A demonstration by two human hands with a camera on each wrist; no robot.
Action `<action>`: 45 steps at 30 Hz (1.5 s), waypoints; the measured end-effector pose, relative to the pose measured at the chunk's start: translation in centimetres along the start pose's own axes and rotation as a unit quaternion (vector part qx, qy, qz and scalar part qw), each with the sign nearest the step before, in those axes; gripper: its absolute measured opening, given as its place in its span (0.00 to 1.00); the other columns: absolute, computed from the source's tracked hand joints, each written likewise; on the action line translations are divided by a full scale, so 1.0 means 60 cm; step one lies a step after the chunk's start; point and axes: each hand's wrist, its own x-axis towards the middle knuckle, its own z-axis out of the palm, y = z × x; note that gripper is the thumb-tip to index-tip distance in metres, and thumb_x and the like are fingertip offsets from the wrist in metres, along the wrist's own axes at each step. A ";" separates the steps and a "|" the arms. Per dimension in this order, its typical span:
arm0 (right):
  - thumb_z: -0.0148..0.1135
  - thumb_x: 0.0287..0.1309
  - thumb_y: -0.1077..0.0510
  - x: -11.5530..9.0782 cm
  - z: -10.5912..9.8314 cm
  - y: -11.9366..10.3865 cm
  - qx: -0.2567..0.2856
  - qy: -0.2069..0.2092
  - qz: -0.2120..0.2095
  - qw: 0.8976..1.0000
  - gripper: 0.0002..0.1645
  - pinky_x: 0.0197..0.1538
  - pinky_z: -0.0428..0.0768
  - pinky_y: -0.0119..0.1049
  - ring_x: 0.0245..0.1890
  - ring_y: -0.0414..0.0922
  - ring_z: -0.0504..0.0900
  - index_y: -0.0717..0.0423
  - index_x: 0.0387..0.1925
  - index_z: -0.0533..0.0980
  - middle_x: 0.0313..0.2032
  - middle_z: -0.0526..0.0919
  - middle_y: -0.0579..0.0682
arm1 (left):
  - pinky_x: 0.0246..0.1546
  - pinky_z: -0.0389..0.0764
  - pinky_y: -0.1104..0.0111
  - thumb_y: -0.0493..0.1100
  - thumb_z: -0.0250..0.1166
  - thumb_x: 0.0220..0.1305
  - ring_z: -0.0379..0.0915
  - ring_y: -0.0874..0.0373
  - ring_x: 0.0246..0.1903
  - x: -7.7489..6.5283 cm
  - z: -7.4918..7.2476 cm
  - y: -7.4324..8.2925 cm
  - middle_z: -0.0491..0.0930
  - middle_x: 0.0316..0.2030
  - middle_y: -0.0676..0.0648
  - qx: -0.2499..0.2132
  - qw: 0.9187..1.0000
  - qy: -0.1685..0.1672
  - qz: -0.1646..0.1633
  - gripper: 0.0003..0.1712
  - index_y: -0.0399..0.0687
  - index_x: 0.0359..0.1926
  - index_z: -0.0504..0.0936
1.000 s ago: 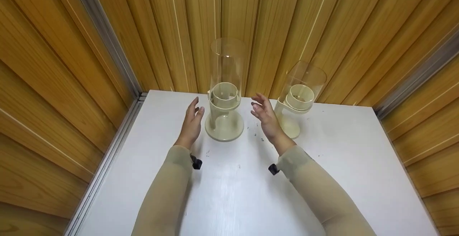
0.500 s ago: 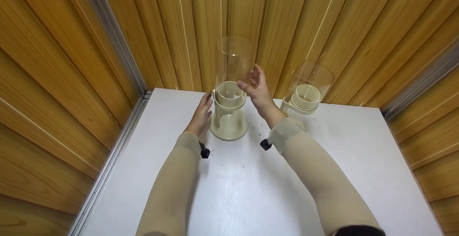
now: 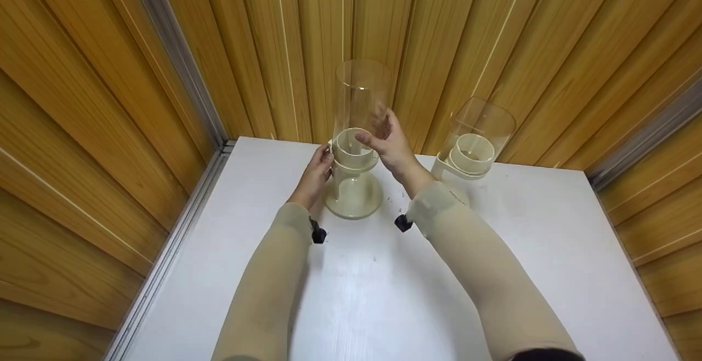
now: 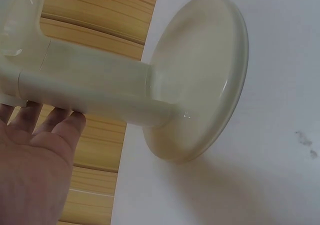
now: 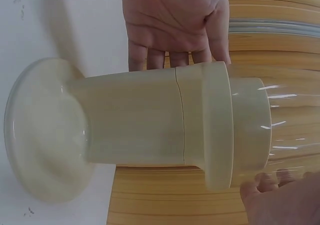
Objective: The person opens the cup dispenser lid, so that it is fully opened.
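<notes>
Beige dispenser (image 3: 354, 174) btwn both hands

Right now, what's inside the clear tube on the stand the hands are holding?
Inside the clear tube only a cream inner ring shows at the bottom, on the cream stand. Above it looks empty. The right hand and left hand cover part of the collar.
</notes>
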 end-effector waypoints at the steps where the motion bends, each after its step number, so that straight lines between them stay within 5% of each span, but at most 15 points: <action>1: 0.88 0.32 0.26 -0.001 0.000 0.001 -0.001 -0.002 -0.002 1.000 0.92 0.95 0.54 0.52 0.91 0.59 0.57 0.54 0.91 0.50 0.89 0.61 0.61 | 0.94 0.52 0.42 0.55 0.48 0.91 0.47 0.42 0.92 -0.001 0.000 -0.001 0.55 0.91 0.40 -0.003 1.000 0.001 -0.002 0.38 0.49 0.91 0.54; 15: 0.90 0.40 0.38 -0.012 0.002 0.008 -0.017 0.006 -0.024 1.000 0.87 0.94 0.57 0.47 0.91 0.58 0.59 0.57 0.92 0.48 0.90 0.60 0.60 | 0.93 0.53 0.41 0.58 0.51 0.91 0.42 0.44 0.93 -0.016 0.005 -0.004 0.52 0.93 0.44 -0.038 0.999 0.010 -0.037 0.40 0.57 0.93 0.52; 24: 0.90 0.57 0.57 -0.027 0.004 0.020 -0.084 0.001 -0.031 0.996 0.76 0.94 0.57 0.48 0.91 0.56 0.58 0.53 0.93 0.48 0.90 0.60 0.59 | 0.93 0.52 0.41 0.59 0.49 0.92 0.43 0.44 0.93 -0.023 0.004 -0.009 0.52 0.93 0.47 -0.043 0.998 0.012 -0.051 0.39 0.59 0.93 0.52; 45: 0.89 0.59 0.54 -0.057 -0.018 0.046 -0.096 0.009 -0.044 0.994 0.75 0.94 0.58 0.51 0.90 0.55 0.61 0.53 0.93 0.47 0.89 0.64 0.56 | 0.92 0.49 0.35 0.60 0.46 0.92 0.39 0.43 0.94 -0.047 0.027 -0.028 0.48 0.94 0.46 -0.015 0.999 0.009 -0.036 0.40 0.59 0.94 0.48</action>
